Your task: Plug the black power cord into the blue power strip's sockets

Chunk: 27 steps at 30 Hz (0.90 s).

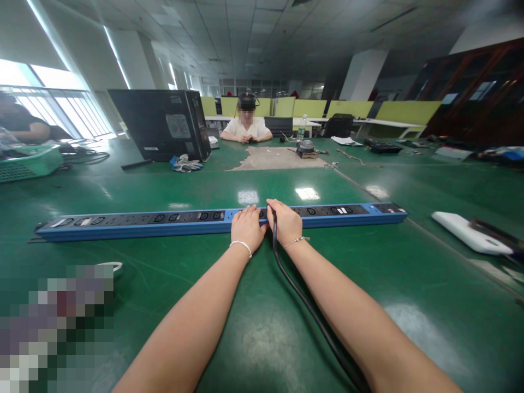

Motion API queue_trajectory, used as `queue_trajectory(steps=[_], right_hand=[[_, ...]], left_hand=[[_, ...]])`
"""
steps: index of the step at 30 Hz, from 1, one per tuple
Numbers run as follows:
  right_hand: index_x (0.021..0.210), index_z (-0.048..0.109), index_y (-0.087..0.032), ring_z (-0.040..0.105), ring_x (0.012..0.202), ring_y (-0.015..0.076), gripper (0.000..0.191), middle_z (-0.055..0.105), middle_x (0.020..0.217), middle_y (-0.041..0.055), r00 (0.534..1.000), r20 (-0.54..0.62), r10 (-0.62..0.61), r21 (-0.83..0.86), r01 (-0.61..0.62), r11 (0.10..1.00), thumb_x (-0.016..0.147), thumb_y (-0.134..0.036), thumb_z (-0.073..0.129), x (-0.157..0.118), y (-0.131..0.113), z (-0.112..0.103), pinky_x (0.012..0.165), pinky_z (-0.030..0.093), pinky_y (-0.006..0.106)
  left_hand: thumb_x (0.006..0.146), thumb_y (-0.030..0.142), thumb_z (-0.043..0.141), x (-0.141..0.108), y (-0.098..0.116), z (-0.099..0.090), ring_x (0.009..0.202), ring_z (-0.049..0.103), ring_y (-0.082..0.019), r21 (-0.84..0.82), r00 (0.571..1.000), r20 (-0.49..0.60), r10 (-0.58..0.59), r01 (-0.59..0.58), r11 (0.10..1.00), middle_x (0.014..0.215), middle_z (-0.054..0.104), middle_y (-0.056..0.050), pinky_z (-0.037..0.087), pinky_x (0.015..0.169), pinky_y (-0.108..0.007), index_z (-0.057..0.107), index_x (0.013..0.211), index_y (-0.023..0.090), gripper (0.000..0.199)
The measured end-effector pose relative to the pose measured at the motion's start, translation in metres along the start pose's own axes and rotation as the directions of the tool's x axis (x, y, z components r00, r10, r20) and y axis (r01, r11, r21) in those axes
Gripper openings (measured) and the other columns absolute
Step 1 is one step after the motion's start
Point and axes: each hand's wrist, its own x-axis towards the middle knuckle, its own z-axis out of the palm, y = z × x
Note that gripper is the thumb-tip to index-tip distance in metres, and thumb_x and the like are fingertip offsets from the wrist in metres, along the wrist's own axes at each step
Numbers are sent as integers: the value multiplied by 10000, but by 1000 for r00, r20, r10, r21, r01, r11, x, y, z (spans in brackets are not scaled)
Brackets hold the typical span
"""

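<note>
A long blue power strip (135,225) with a row of black sockets lies crosswise on the green table. My left hand (246,226) is laid over its middle, fingers together across the top and the thumb on the near side, gripping it. Just to the right, my right hand (285,219) is closed around the end of a black power cable (282,267) at the strip's socket face. The cable's plug is hidden by my fingers, so I cannot tell whether it sits in a socket. From there the cable runs down toward me along my right forearm.
A black computer case (159,125) stands at the back left, gloves (186,163) beside it. A green basket (33,162) is at the far left. On the right lies a white device (470,233). Across the table sits a person (246,128); a bottle (302,128) stands nearby.
</note>
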Motion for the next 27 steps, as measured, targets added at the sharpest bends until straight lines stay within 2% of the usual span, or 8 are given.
queue_trajectory(steps=[3, 8, 11, 16, 21, 27], right_hand=[[1130, 619, -225, 605, 1030, 161, 329, 636, 1160, 40, 999, -13, 46, 60, -45, 997, 899, -286, 392, 0, 0, -1, 907, 461, 272], [1077, 654, -208, 650, 916, 162, 321, 697, 1017, 42, 972, -33, 233, 225, -220, 949, 874, -332, 438, 3, 14, -2, 859, 484, 261], [1061, 662, -209, 656, 886, 159, 316, 701, 1003, 40, 970, -34, 242, 262, -225, 938, 863, -336, 450, 5, 21, -2, 840, 488, 257], [1086, 653, -250, 668, 827, 194, 334, 716, 932, 45, 974, 38, 224, 91, -227, 970, 869, -369, 429, 6, 13, -6, 778, 507, 296], [1127, 626, -248, 667, 800, 198, 359, 713, 923, 68, 985, 105, 140, -107, -129, 986, 899, -358, 371, 6, 5, -14, 758, 500, 301], [1169, 588, -245, 665, 772, 187, 366, 705, 943, 69, 991, 123, 58, -201, -32, 979, 917, -339, 339, 4, 7, -15, 690, 491, 267]], left_hand=[[810, 360, 511, 0, 0, 0, 1279, 392, -218, 2, 1000, -6, 3, -3, 1000, 1343, 499, -93, 263, 1066, -387, 494, 1234, 165, 467], [815, 410, 514, 0, 1, 1, 1277, 396, -229, 3, 1000, 4, -8, 8, 1000, 1342, 500, -99, 261, 1063, -400, 491, 1236, 169, 485], [818, 414, 514, 0, 0, 1, 1278, 395, -231, 3, 1000, 2, -8, 8, 1000, 1339, 503, -100, 259, 1062, -398, 493, 1233, 170, 482], [810, 413, 528, 1, 0, 2, 1271, 406, -228, 9, 1000, -3, -9, 9, 1000, 1339, 505, -95, 262, 1060, -393, 495, 1231, 177, 483], [809, 402, 528, 1, 0, 2, 1280, 392, -226, 1, 1000, 3, -15, 15, 1000, 1344, 498, -94, 252, 1066, -394, 486, 1240, 181, 487], [810, 401, 526, 0, 1, 1, 1273, 403, -226, 0, 1000, -5, -15, 15, 1000, 1339, 504, -93, 256, 1064, -398, 491, 1235, 184, 479]])
